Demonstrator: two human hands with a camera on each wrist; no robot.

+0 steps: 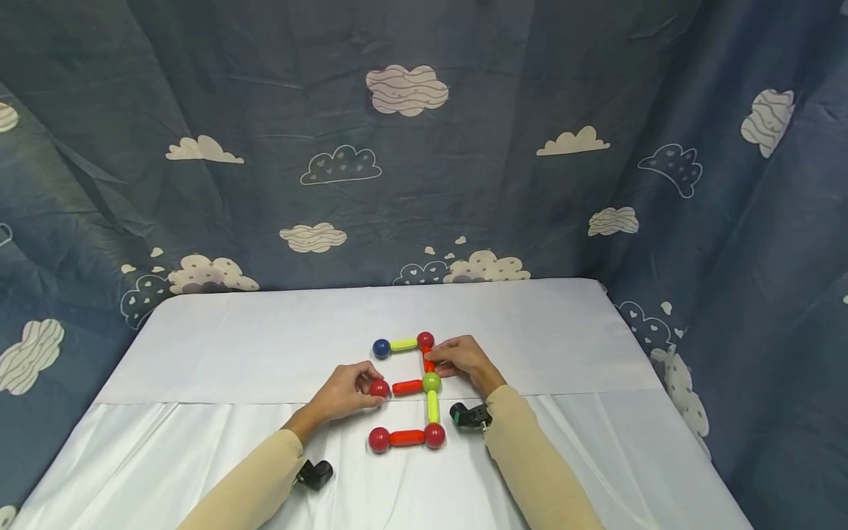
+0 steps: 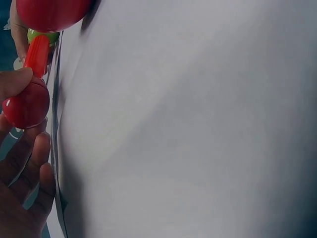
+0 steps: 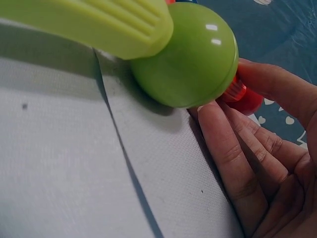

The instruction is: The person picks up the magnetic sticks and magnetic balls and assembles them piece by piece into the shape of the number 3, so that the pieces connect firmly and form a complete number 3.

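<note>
On the white cloth lies a figure of balls and rods. My left hand (image 1: 347, 391) pinches a red ball (image 1: 380, 388) between thumb and fingers, close to the free end of a horizontal red rod (image 1: 407, 387). That rod joins a green ball (image 1: 431, 382) in the middle. Above it, my right hand (image 1: 467, 358) grips an upright red rod (image 1: 428, 361) that runs up to a red ball (image 1: 425, 340). In the right wrist view, the green ball (image 3: 185, 57) partly hides this grip. A yellow-green rod (image 1: 433, 406) leads down from the green ball.
At the figure's top, a yellow-green rod (image 1: 403, 344) ends in a blue ball (image 1: 381, 348). Its bottom has a red rod (image 1: 406, 438) between two red balls. A seam crosses the white cloth (image 1: 232, 346). Behind hangs a dark cloud-patterned curtain (image 1: 464, 206).
</note>
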